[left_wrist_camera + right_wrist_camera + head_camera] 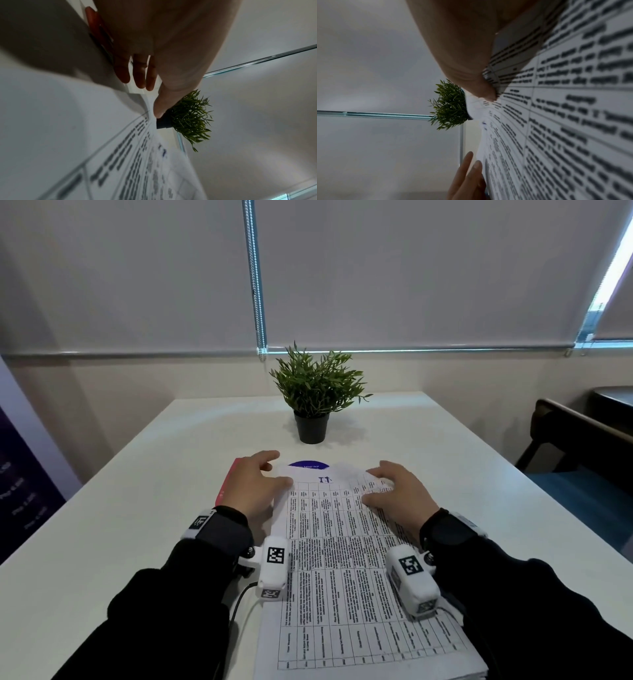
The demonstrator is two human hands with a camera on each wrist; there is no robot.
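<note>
The left hand (255, 487) is laid with fingers straight and slightly spread. Its thumb tip is pressed on the far left corner of a stack of white paper sheets printed with black tables (342, 559). The right hand (399, 494) is spread flat on the stack's rumpled far right corner. The stack is set on a white table (137, 508), just nearer than a green leafy plant in a black pot (312, 405).

Left of the plant and nearer, a red cover edge (224, 486) is covered by the left hand. A purple round shape (308, 464) is seen just before the pot.

The top sheet is filled with a ruled grid of small text, and a blue mark (324, 480) is set at its far end. The print is blurred in both wrist views and cannot be read. Parts of the stack are hidden by two white wrist cameras (274, 570), and its near edge is cut off.
</note>
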